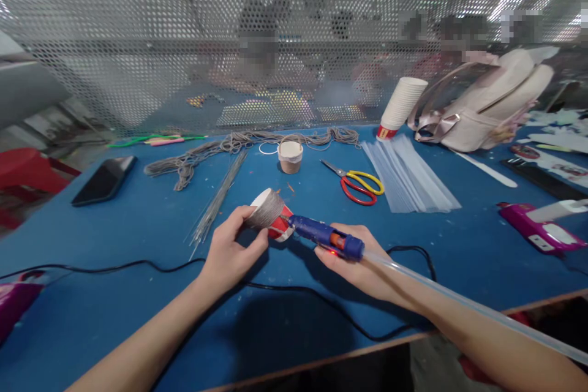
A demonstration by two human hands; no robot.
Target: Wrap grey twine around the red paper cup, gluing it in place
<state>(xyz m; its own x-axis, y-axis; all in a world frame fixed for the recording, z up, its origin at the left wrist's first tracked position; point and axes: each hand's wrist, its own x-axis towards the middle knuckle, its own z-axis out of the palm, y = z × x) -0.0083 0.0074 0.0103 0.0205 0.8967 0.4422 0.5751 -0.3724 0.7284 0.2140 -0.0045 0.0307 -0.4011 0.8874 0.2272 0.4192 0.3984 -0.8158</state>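
My left hand [234, 248] grips a paper cup [267, 209] between thumb and fingers. The cup is tilted, its white opening facing up and left; grey cord is wound round its upper part and red paper shows lower down. My right hand [356, 263] is closed round a blue glue gun [321, 233] with a long clear glue stick in its back end and a small red light. The gun's nozzle is at the red part of the cup, beside the cord. Behind them stands a small brown and white cup [290, 158].
Red and yellow scissors [358, 187] lie right of centre, near white strips [408, 174]. Stacked paper cups [402, 104] and a backpack [487, 98] stand behind. Grey cord [248, 139], wires [218, 202] and a phone [105, 180] lie left. A black cable [303, 289] crosses the blue table [184, 294].
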